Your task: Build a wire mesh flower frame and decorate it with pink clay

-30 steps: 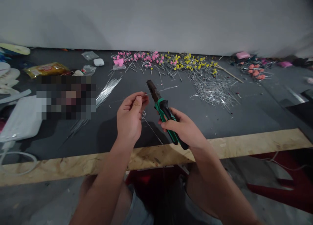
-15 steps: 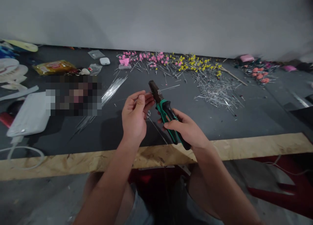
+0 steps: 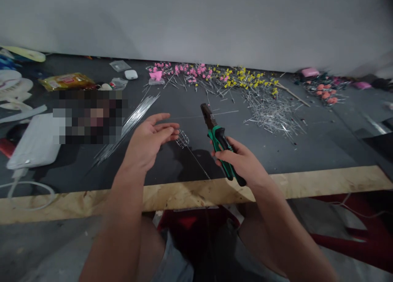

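Note:
My right hand (image 3: pixel 239 161) grips the green and black handles of a pair of pliers (image 3: pixel 219 141), whose jaws point up and away over the dark table top (image 3: pixel 307 147). My left hand (image 3: pixel 150 141) hovers with its fingers stretched out and apart, holding nothing. Just off its fingertips lies a small coiled wire piece (image 3: pixel 183 138) with a long thin stem running towards the table's wooden edge (image 3: pixel 190 194). A thin straight wire (image 3: pixel 215 113) lies beyond the plier jaws.
A bundle of long silver wires (image 3: pixel 132 120) lies left of my hands. Further back are pink-headed pins (image 3: pixel 187 71), yellow-headed pins (image 3: pixel 242 77) and a heap of cut wire bits (image 3: pixel 273 116). A white pad (image 3: pixel 33 143), a cable (image 3: pixel 27 190) and packets sit at the left.
My left hand has let go of the wire and opened, drawing back to the left. The coiled wire piece now lies on the table. The pliers moved a little to the right.

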A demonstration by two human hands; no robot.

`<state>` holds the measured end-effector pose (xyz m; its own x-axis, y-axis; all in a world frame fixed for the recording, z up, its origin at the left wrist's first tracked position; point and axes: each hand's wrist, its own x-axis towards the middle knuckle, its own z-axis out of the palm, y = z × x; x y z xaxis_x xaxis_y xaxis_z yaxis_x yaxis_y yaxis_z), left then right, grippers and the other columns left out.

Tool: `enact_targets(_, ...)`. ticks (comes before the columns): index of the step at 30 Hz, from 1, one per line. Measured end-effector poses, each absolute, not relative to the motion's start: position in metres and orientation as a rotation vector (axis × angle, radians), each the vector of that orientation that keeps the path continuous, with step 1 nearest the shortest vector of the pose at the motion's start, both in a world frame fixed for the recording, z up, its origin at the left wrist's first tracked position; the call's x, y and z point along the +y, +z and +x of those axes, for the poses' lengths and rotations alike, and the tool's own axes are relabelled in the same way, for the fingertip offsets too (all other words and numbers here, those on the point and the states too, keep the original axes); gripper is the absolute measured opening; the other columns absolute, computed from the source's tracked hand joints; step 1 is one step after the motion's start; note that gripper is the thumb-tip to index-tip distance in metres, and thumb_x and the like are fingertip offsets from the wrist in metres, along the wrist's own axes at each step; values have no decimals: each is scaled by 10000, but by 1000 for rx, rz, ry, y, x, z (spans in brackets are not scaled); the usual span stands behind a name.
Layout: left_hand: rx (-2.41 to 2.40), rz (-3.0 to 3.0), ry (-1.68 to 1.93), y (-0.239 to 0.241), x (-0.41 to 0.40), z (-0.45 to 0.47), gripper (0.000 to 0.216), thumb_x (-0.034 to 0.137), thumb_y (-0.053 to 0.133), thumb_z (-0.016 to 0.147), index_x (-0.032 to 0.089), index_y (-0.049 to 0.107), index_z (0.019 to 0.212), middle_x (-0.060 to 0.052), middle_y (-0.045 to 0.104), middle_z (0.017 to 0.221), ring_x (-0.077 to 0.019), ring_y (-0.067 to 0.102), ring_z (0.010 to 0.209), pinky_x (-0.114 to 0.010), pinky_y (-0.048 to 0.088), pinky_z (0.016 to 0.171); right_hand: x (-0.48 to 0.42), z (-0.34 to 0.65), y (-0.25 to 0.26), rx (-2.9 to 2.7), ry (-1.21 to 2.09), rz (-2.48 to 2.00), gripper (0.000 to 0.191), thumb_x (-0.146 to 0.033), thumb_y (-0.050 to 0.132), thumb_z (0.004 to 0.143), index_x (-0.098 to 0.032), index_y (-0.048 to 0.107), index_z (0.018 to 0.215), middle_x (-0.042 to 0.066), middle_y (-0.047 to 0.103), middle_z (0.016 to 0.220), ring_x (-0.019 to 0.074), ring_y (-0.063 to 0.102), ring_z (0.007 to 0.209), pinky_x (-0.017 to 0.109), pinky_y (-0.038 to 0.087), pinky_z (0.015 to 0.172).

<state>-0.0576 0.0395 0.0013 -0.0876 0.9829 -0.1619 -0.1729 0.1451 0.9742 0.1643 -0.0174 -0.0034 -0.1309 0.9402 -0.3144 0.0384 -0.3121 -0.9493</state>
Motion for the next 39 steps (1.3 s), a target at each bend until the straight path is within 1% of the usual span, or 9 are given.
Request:
enact_targets(2, 1221, 911, 1236, 1, 37, -59, 269, 80, 687, 708, 136, 632, 965, -75, 716, 808, -143, 662, 660, -266, 533, 630, -19, 167, -7, -1161, 1520, -1420, 258, -311, 644, 765, -228, 602, 1005, 2, 594, 804, 136, 507, 649, 288, 369, 623)
enact_targets(5, 1127, 805, 1395, -4, 31, -45, 134, 196, 704, 738, 152, 629, 840, -33, 684, 758, -120, 643, 639, -252, 526, 618, -23, 169, -9, -1174, 1526, -1402, 216, -296, 626, 783, -221, 595, 983, 2, 592, 820, 134, 512, 671, 288, 371, 650)
enact_targets(10, 977, 755, 1428, -17, 21, -7, 170, 297, 711, 765, 191, 643, 879, -16, 670, 832, -121, 656, 728, -250, 519, 675, -28, 166, -5, -1288, 1490, -1364, 130, -274, 601, 796, -210, 582, 908, -7, 579, 823, 133, 501, 714, 276, 375, 686)
enact_targets(15, 929, 805, 1476, -21, 16, 5, 142, 318, 693, 792, 232, 642, 893, -14, 686, 870, -137, 668, 777, -277, 529, 712, -31, 163, -1, -1388, 1467, -1375, 144, -284, 601, 795, -209, 575, 915, -8, 571, 822, 136, 481, 734, 269, 369, 693)
enact_targets(20, 898, 831, 1547, -19, 15, 5, 92, 272, 695, 792, 219, 648, 849, -14, 698, 830, -129, 666, 734, -261, 540, 683, -33, 160, 1, -1440, 1444, -1374, 143, -238, 596, 786, -206, 576, 924, -9, 557, 853, 141, 491, 785, 266, 375, 721)
enact_targets(25, 903, 827, 1579, -20, 12, 10, 66, 254, 681, 806, 214, 651, 848, -15, 695, 837, -131, 668, 758, -265, 548, 695, -33, 159, 1, -1358, 1543, -1342, 195, -241, 599, 789, -218, 569, 980, 6, 606, 906, 160, 542, 851, 284, 407, 764)
enact_targets(29, 920, 828, 1619, -22, 11, 15, 54, 245, 671, 815, 215, 655, 857, -12, 694, 838, -131, 666, 772, -269, 548, 711, -32, 159, -1, -1391, 1527, -1378, 167, -270, 575, 805, -217, 567, 963, -3, 584, 838, 148, 525, 759, 280, 408, 697)
enact_targets(35, 910, 909, 1638, -25, 10, 17, 57, 253, 660, 831, 221, 675, 876, -12, 695, 845, -131, 668, 779, -273, 556, 723, -33, 153, -2, -1515, 1350, -1492, 136, -155, 496, 775, -205, 540, 894, -47, 448, 688, 108, 401, 604, 239, 344, 545)
enact_targets(39, 951, 999, 1656, -27, 11, 14, 88, 272, 673, 822, 223, 691, 892, -10, 681, 861, -124, 660, 775, -266, 558, 720, -33, 152, -2, -1521, 1366, -1481, 154, -138, 464, 778, -204, 533, 899, -52, 444, 679, 109, 400, 596, 239, 336, 530)
